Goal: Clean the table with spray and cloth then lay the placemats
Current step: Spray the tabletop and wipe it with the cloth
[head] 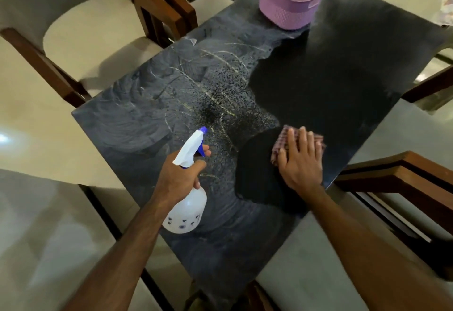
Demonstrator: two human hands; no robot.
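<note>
A dark stone table [152, 105] fills the middle of the head view, with spray droplets and wipe streaks across its centre and left. My left hand [180, 173] grips the neck of a white spray bottle [186, 212] with a blue nozzle, held above the near part of the table, one finger on the trigger. My right hand [300, 161] presses flat, fingers straight, on a checked red-and-white cloth [318, 140] lying near the table's right edge. No placemats are in sight.
A purple plastic basket [290, 2] stands at the table's far end. Wooden chairs with pale cushions surround the table: two at the left [81, 33], one at the right [397, 178], others near me. A pale tiled floor lies around.
</note>
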